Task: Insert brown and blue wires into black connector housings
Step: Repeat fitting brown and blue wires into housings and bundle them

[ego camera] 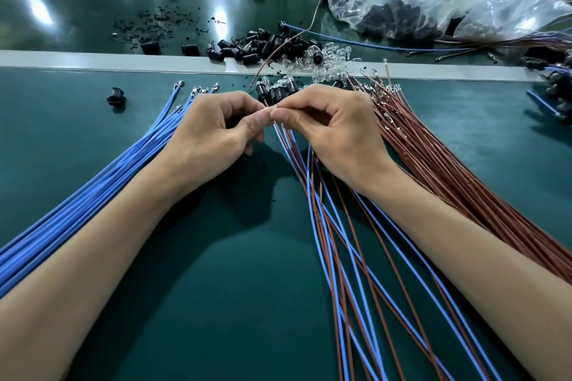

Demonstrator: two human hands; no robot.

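My left hand [216, 127] and my right hand [334, 127] meet fingertip to fingertip at the middle of the green mat. Between them they pinch the metal-tipped end of a brown wire [276, 127]. A mixed bunch of brown and blue wires [346, 257] runs from under my right hand toward me, ending in black connector housings [275, 91] just beyond my fingers. A bundle of loose blue wires [102, 182] fans out on the left. Loose brown wires [458, 170] fan out on the right.
Loose black housings [257, 49] and clear bulbs [328, 54] lie heaped past a grey rail [93, 60]. One stray housing [116, 98] sits at the left. A clear plastic bag of housings [418, 0] stands at the back right. More wired pieces [554, 90] lie at the right edge.
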